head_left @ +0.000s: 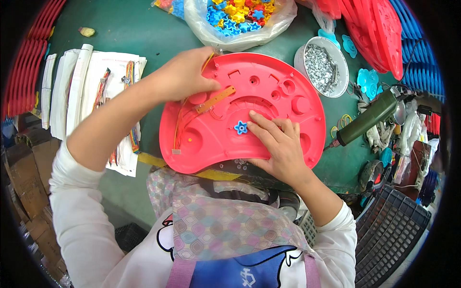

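A large pink plastic tray-shaped part (269,86) lies upside down on the green table in front of me. My left hand (185,74) rests on its upper left, fingers on an orange strip board (216,99) with thin wires (178,126) running down the part's left side. My right hand (276,144) lies flat on the lower middle, fingertips beside a small blue gear-shaped piece (240,127) seated on the pink part.
A clear bag of blue, yellow and red gear pieces (237,17) sits at the top. A white bowl of screws (322,67) and a green electric screwdriver (370,117) are to the right. Paper sheets with wire bundles (103,91) lie left. Red parts (374,29) stack top right.
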`<state>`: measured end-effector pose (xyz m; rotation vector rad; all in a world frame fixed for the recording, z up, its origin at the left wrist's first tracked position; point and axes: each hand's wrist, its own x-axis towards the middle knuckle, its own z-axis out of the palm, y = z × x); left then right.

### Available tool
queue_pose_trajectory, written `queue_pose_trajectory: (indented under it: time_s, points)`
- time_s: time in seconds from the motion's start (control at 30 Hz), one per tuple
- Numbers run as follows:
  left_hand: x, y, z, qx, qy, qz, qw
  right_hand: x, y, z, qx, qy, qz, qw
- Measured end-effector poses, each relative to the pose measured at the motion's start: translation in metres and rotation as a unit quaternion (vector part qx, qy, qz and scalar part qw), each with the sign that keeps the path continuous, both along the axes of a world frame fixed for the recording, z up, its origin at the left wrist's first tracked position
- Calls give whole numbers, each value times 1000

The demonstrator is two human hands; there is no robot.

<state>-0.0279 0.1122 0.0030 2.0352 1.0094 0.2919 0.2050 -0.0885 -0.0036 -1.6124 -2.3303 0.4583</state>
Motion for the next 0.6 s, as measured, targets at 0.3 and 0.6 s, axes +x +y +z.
queue_pose_trajectory:
  time_s: [0.3, 0.6]
  points:
    - [-7, -67, 21, 486, -60, 64, 870, 1, 1, 1, 11, 29, 0, 1000]
    - [-3, -92, 3, 381, 61, -2, 923, 3, 0, -3, 35, 32, 9, 999]
